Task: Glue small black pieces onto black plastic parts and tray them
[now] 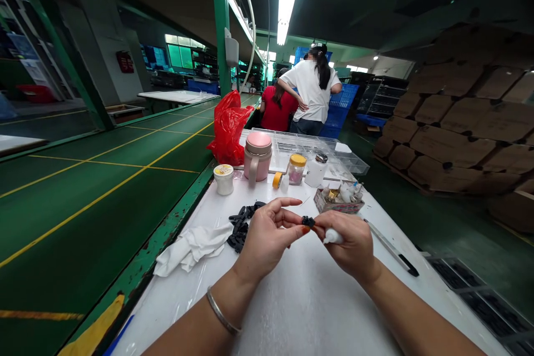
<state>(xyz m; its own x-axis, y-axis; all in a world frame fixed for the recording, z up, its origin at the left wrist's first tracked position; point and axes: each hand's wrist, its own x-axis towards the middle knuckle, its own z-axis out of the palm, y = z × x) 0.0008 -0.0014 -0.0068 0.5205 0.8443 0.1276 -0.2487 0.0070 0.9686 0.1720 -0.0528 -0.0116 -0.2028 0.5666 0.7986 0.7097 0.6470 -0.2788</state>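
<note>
Above the white table, a small black part is pinched between the thumb and fingers of my left hand; its index finger stretches out above. The fingertips of my right hand meet the same part from the right. Tucked in that right hand is a small white plastic bottle, only partly visible. Behind my left hand lies a heap of black plastic parts. A crumpled white cloth is left of the heap. The fine shape of the held part is too small to make out.
Farther back stand a white tub, a pink mug, a yellow-lidded jar and a red bag. A small box of bits and a long tool lie right. A green conveyor runs left; two people are ahead.
</note>
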